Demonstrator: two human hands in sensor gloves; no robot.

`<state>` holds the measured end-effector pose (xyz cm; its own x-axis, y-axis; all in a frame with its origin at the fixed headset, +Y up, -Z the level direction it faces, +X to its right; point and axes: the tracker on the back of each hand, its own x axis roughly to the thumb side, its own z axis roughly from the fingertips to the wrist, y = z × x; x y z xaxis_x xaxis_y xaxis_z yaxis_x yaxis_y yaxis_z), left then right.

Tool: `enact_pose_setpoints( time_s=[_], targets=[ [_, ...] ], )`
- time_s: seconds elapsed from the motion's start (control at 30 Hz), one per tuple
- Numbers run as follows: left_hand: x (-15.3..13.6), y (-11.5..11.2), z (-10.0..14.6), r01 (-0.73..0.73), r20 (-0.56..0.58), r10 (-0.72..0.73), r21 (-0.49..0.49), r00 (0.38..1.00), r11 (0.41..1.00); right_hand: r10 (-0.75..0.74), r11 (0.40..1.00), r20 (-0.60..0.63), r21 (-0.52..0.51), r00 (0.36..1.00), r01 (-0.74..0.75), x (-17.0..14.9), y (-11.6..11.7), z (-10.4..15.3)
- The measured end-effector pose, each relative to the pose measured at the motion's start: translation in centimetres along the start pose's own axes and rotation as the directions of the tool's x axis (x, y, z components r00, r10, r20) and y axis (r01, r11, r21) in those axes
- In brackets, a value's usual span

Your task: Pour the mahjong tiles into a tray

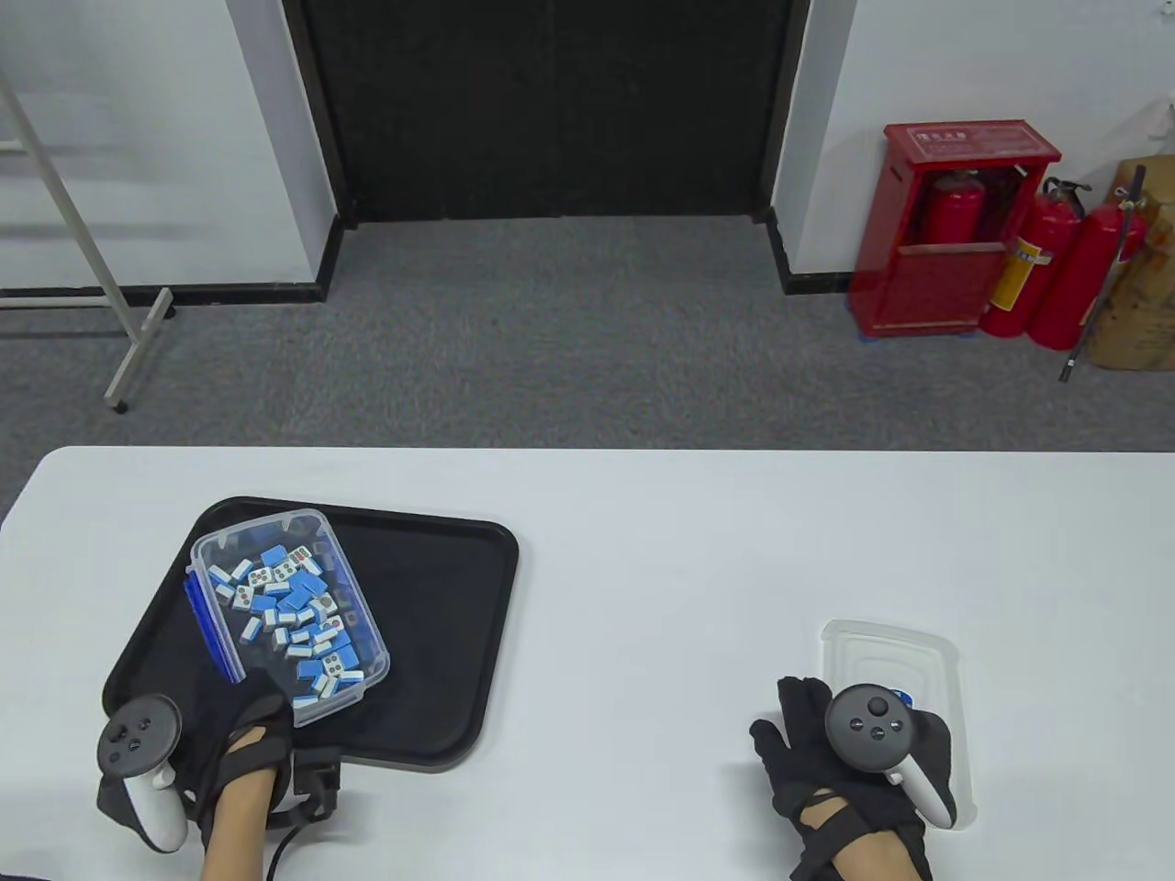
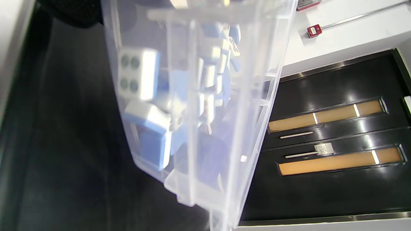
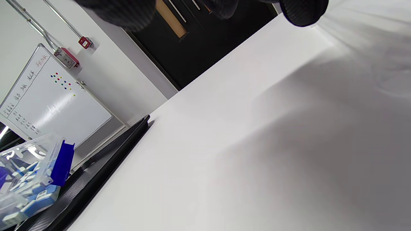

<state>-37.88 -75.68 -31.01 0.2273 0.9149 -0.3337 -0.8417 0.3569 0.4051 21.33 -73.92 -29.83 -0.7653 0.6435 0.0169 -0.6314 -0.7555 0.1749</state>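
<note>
The clear box (image 1: 289,613) of mahjong tiles (image 1: 296,613) is held at its near end by the left hand (image 1: 234,748) over the black tray (image 1: 441,633), long axis running away from the grip, while the right hand (image 1: 849,757) rests flat on the lid (image 1: 895,647), well apart.

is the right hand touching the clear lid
Touching: the table view shows the right hand lying flat on the near part of the clear lid, no gap visible.
</note>
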Motion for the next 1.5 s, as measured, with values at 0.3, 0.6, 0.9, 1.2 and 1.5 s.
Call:
enact_pose_setpoints(
  time_s=[0.3, 0.6, 0.9, 1.2, 1.5],
  targets=[
    [1.1, -0.3, -0.2, 0.179, 0.095, -0.187, 0.089, 0.978, 0.98, -0.012, 1.0, 0.002, 0.019, 1.0, 0.012, 0.1, 0.2, 0.0],
    [2.7, -0.3, 0.4, 0.314, 0.221, -0.367, 0.243, 0.904, 0.918, -0.028, 0.999, 0.007, 0.021, 1.0, 0.028, 0.2, 0.3, 0.0],
    [3.6, -0.8, 0.9, 0.474, 0.269, -0.593, 0.395, 0.759, 0.787, -0.043, 0.999, 0.008, 0.023, 0.999, 0.043, 0.1, 0.3, 0.0],
    [3.9, -1.8, 1.0, 0.511, 0.268, -0.64, 0.419, 0.72, 0.75, -0.052, 0.998, 0.008, 0.025, 0.999, 0.052, 0.1, 0.3, 0.0],
    [4.7, -3.1, 1.4, 0.557, 0.273, -0.698, 0.445, 0.662, 0.702, -0.057, 0.998, 0.012, 0.024, 0.998, 0.057, 0.1, 0.3, 0.0]
  ],
)
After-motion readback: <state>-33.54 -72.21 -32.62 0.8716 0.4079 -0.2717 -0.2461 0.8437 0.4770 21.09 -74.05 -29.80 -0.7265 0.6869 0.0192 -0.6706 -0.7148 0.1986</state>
